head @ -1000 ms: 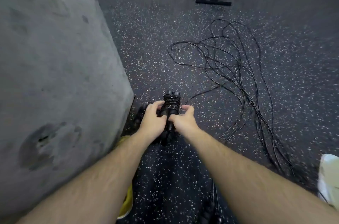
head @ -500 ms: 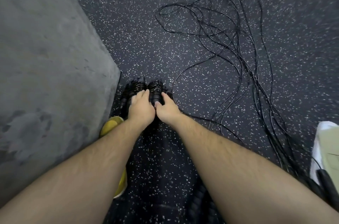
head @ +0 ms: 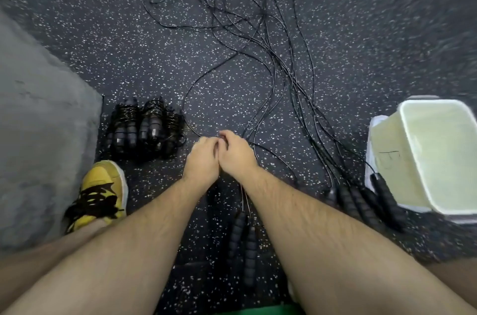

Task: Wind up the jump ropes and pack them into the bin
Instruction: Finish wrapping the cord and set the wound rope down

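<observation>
Where the grey wall meets the speckled rubber floor at the far left, a yellow shoe with black laces stands near the camera, its toe pointing away. Just beyond the shoe and beside the wall's corner lie the wound ropes, several black bundles packed side by side on the floor, their cords wrapped around the ribbed handles.

To the right of them, at the middle of the view, the two hands meet low over the floor, knuckle against knuckle. The left hand has its fingers curled tight on a thin cord that runs in from the left. The right hand presses against it, its fingers curled under and its thumb on top, pinching the same cord. Between the forearms, nearer the camera, a pair of handles lies on the floor, with fine strands leading up towards the wrists.

Farther off, the loose ropes spread in long black loops across the floor and trail towards the near right. There they end in a cluster of handles lying just beside the bin. The bin is pale and translucent, stands at the right edge with its open mouth in view, well apart from the wound ropes.
</observation>
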The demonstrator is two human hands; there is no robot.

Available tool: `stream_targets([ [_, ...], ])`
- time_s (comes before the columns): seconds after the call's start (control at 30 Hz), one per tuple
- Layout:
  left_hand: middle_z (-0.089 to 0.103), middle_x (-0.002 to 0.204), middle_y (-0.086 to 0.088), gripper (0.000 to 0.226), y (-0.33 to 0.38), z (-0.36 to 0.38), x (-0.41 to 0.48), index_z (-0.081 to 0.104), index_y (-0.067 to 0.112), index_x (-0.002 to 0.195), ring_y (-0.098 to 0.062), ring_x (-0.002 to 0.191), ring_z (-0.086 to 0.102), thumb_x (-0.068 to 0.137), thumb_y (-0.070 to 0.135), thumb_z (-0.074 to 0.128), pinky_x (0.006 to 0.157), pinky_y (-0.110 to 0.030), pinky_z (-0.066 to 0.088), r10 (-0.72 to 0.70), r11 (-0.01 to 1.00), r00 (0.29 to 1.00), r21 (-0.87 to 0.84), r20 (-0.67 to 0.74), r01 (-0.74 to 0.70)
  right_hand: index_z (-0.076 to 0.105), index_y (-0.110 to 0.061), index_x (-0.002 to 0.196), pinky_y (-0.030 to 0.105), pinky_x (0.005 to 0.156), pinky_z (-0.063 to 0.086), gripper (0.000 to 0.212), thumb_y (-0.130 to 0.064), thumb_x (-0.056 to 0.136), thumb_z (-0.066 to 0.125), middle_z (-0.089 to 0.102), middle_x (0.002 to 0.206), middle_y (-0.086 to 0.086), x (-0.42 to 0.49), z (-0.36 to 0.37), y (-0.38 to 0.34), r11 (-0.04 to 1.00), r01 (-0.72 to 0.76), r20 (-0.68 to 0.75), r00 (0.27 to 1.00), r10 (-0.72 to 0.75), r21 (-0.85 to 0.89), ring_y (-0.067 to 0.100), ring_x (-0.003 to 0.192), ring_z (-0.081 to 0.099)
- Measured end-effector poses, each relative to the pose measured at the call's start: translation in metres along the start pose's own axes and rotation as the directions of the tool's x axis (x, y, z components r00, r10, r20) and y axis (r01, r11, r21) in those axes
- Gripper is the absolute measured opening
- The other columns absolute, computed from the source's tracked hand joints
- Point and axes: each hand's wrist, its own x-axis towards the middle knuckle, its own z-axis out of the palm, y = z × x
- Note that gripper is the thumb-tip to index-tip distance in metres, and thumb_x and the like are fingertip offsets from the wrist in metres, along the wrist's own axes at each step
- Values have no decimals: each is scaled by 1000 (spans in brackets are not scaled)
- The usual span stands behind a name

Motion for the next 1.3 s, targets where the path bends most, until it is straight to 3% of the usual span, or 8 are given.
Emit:
stream_targets([
  [0.23,46,136,-11,40,39,72,4,51,11,138,-32,117,56,104,32,48,99,-39,45,-218,975,952,4,214,222,42,-24,146,42,111,38,53,-18,94,47,51,143,2,-10,-45,82,958,-179,89,975,203,-225,26,132,47],
  [0.47,52,134,-12,40,31,105,14,49,8,129,-33,115,58,96,27,63,94,-39,47,-460,883,856,20,237,469,51,-24,137,40,104,38,41,-20,95,48,48,134,5,-17,-50,120,904,-164,102,970,220,-394,27,126,41],
  [0.63,61,129,-15,47,30,116,23,53,1,126,-36,116,61,91,27,70,93,-41,51,-524,849,825,53,212,526,67,-23,113,34,99,48,26,-24,95,48,68,120,2,-5,-28,106,962,-235,239,935,263,-138,25,116,59],
  [0.8,64,126,-18,27,33,111,27,63,-1,120,-33,115,63,99,10,49,88,-37,52,-487,866,838,259,248,427,70,-21,108,29,90,49,24,-29,98,50,70,112,0,1,-24,91,948,-316,305,901,307,-22,21,105,63],
  [0.93,71,111,-17,29,31,103,23,66,3,112,-33,101,68,98,25,54,74,-34,48,-497,865,815,91,298,494,68,-16,109,31,90,49,27,-33,99,50,70,110,3,2,-26,90,929,-369,296,892,341,42,23,103,64],
  [1.07,65,66,-8,18,40,86,3,59,5,95,-23,56,57,91,20,51,57,-31,46,-394,715,806,-403,442,571,65,-17,114,29,90,49,32,-42,98,52,71,107,0,4,-28,81,865,-437,235,893,384,248,20,99,64],
  [1.17,60,61,-14,25,47,73,-5,62,-2,92,-25,52,58,94,12,42,56,-35,52,-290,553,758,-544,584,631,61,-19,120,28,80,52,29,-38,99,54,74,94,-5,7,-32,67,802,-429,197,904,380,417,13,88,68],
  [1.3,65,66,-17,39,56,45,-15,66,0,74,-26,54,63,93,7,33,59,-35,54,-198,501,771,-613,606,611,65,-16,107,26,70,44,25,-35,101,51,68,79,-4,0,-45,41,838,-345,121,938,325,423,14,73,62],
])
